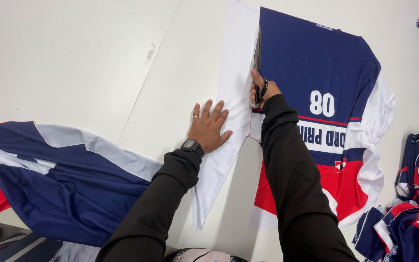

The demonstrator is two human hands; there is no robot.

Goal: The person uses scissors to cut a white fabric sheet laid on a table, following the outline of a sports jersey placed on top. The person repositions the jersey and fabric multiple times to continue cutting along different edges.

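Left grip: left hand [209,127] released, palm flat on white offcut strip [229,126], mid-tabletop [73,53]. Right grip: right hand [262,90] clenched through scissors [257,63], blades at printed jersey panel [316,73] edge. Right: stacked panels [413,204].

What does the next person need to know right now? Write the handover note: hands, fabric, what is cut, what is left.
Right hand: closed on the scissors, blades pointing away along the edge of the printed panel.
Left hand: flat, fingers spread, pressing the white strip to the white table.
Done: the strip is parted from the panel on the near side, up to the scissors.
Left: the stretch beyond the blades to the far edge.
Nearby: loose fabric at left, stacked pieces at right.
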